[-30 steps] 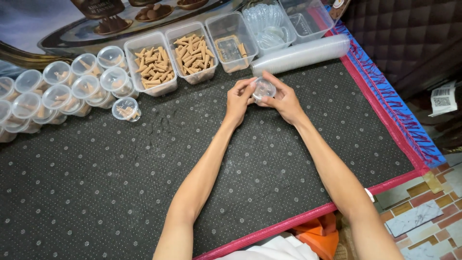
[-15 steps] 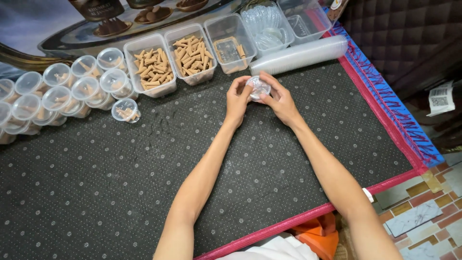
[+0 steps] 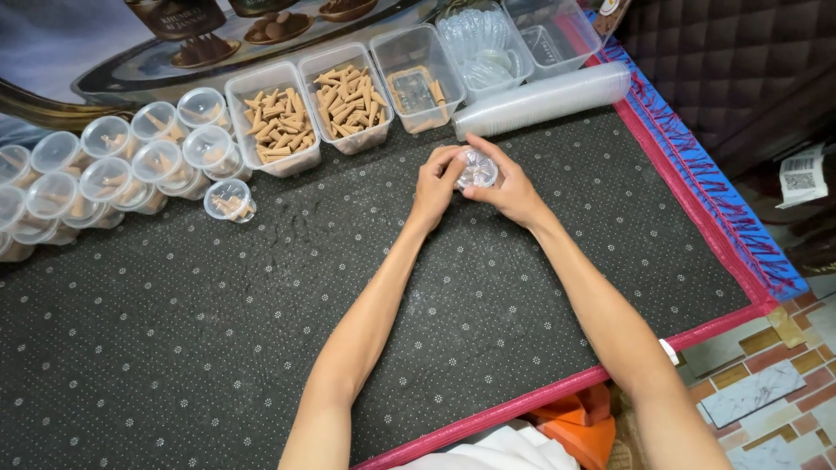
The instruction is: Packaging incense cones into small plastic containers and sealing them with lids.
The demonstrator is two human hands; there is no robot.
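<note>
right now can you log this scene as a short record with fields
surface: dark dotted mat with red edge
left hand: grip on small clear cup
right hand: grip on the same cup
cup contents: cannot tell
trays: two clear tubs of tan cone-shaped pieces
lidded cups: cluster of filled small cups at the mat's left
loose cup: one filled cup apart from the cluster
stack: sleeve of nested clear cups lying on its side

Small home packing workbench

Clear rectangular plastic tubs of tan cone-shaped sticks (image 3: 272, 119) and rows of lidded round clear cups (image 3: 104, 170) line a dark dotted mat (image 3: 218, 348).
</note>
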